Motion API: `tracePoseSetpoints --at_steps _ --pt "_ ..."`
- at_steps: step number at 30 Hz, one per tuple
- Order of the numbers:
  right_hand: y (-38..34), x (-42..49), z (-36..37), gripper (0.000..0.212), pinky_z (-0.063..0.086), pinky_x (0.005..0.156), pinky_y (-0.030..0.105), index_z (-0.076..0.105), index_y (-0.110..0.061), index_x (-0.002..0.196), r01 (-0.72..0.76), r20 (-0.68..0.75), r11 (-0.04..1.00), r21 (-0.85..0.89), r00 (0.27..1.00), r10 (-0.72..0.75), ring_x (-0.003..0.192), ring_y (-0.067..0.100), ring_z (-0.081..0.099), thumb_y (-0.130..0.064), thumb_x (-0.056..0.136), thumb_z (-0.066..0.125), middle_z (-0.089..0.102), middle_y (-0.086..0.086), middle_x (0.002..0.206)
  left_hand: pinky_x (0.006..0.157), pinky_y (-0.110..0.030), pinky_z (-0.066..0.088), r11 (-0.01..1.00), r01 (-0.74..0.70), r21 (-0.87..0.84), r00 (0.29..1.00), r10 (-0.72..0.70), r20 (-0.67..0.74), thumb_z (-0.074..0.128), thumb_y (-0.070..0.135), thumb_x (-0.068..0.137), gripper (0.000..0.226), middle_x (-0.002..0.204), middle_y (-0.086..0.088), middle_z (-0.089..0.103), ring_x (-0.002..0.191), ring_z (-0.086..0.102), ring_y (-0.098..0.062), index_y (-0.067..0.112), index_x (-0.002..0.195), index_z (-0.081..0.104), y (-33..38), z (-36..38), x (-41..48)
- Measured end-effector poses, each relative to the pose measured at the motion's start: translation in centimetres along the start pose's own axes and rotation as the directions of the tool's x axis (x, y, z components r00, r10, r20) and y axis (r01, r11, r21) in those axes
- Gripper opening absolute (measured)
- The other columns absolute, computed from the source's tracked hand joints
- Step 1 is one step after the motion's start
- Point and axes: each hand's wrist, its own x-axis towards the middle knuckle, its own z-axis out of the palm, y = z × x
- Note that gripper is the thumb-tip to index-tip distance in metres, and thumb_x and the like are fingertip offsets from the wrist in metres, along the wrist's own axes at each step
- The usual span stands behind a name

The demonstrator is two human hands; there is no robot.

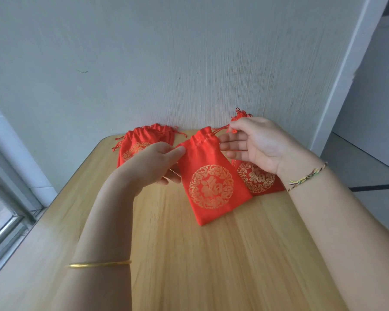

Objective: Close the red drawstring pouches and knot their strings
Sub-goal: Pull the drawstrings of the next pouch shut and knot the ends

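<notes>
A red drawstring pouch [208, 176] with a gold round emblem is held tilted above the wooden table [189, 254], its mouth gathered at the top. My left hand [153, 163] pinches its upper left edge between thumb and fingers. My right hand [254, 142] pinches the red string [222, 129] that runs from the pouch's mouth to the right, the other fingers spread. A red knotted tassel [240, 114] shows above that hand. A second pouch [259, 179] lies flat under my right wrist. More red pouches [144, 140] lie piled at the back left, partly hidden by my left hand.
A grey wall [166, 63] stands right behind the table's far edge. A window frame [7, 176] runs along the left side of the table. To the right the table ends above a light tiled floor [368, 176].
</notes>
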Motion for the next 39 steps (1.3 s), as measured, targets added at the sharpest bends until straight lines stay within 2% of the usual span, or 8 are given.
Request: tracePoseSetpoints --at_steps 6,13,25,27,30,33,36,39 --pt "0.0 0.1 -0.4 0.021 0.049 0.051 0.024 0.048 -0.014 0.071 -0.008 -0.061 1.0 -0.008 0.998 0.008 0.056 0.017 0.061 -0.011 0.091 0.044 0.062 0.006 0.064 0.055 -0.022 0.043 0.993 -0.054 0.1 0.985 0.07 -0.156 0.054 0.008 0.09 0.019 0.065 0.004 0.066 0.052 0.054 -0.005 0.016 0.076 0.063 -0.7 -0.6 0.5" --pt "-0.1 0.2 -1.0 0.024 0.05 0.047 0.022 0.047 -0.014 0.071 -0.033 -0.15 0.999 0.023 0.988 0.036 0.053 0.015 0.056 -0.014 0.094 0.042 0.056 0.004 0.062 0.04 -0.008 0.039 0.981 -0.098 -0.166 0.928 0.03 -0.372 0.062 0.01 0.087 0.012 0.049 0.01 0.064 0.04 0.052 0.003 0.011 0.075 0.065 -0.7 -1.2 0.6" --pt "0.2 0.7 -1.1 0.029 0.038 0.038 0.012 0.048 -0.014 0.07 -0.119 -0.16 0.929 0.35 0.97 0.185 0.036 0.008 0.048 -0.023 0.097 0.043 0.049 0.0 0.059 0.05 -0.021 0.031 0.925 -0.096 -0.367 0.893 -0.082 -0.442 0.053 0.038 0.093 0.039 0.053 0.006 0.049 0.048 0.038 -0.009 0.016 0.063 0.064 -0.8 -1.7 0.5" --pt "0.1 0.7 -1.2 0.031 0.033 0.037 0.01 0.046 -0.015 0.068 -0.144 -0.121 0.88 0.452 0.968 0.22 0.035 0.007 0.044 -0.024 0.097 0.042 0.045 -0.002 0.055 0.045 -0.021 0.026 0.862 -0.096 -0.497 0.889 -0.151 -0.433 0.051 0.038 0.094 0.044 0.043 0.007 0.041 0.042 0.031 -0.009 0.017 0.056 0.058 -0.8 -2.0 0.7" --pt "-0.1 1.1 -1.7 0.033 0.029 0.034 0.011 0.041 -0.016 0.066 -0.114 -0.119 0.79 0.603 0.966 0.23 0.032 0.005 0.037 -0.022 0.098 0.036 0.04 -0.005 0.044 0.035 -0.013 0.021 0.552 -0.134 -0.823 0.889 -0.299 -0.346 0.048 0.032 0.094 0.045 0.037 0.009 0.033 0.032 0.024 -0.006 0.02 0.051 0.048 -0.8 -2.9 0.8" --pt "0.2 1.4 -1.8 0.034 0.027 0.032 0.011 0.04 -0.016 0.066 -0.07 -0.15 0.731 0.679 0.961 0.231 0.03 0.005 0.034 -0.02 0.099 0.033 0.038 -0.006 0.04 0.034 -0.015 0.021 0.348 -0.17 -0.922 0.897 -0.333 -0.291 0.046 0.032 0.096 0.04 0.039 0.009 0.032 0.032 0.024 -0.006 0.021 0.057 0.043 -0.7 -2.9 0.9" --pt "0.3 1.4 -1.7 0.033 0.028 0.032 0.012 0.042 -0.017 0.067 -0.051 -0.194 0.788 0.614 0.958 0.213 0.03 0.005 0.035 -0.022 0.099 0.035 0.039 -0.006 0.043 0.044 -0.016 0.033 0.31 -0.241 -0.92 0.92 -0.229 -0.318 0.044 0.038 0.096 0.042 0.053 0.009 0.047 0.046 0.039 -0.005 0.022 0.058 0.045 -0.1 -2.6 0.8" --pt "-0.4 0.8 -1.3 0.031 0.03 0.034 0.012 0.046 -0.016 0.069 -0.014 -0.213 0.886 0.464 0.969 0.128 0.033 0.006 0.039 -0.023 0.098 0.04 0.043 -0.004 0.049 0.074 -0.024 0.047 0.35 -0.304 -0.886 0.943 -0.019 -0.331 0.038 0.042 0.098 0.047 0.082 0.006 0.069 0.08 0.066 -0.007 0.021 0.056 0.045 1.0 -2.4 0.4"
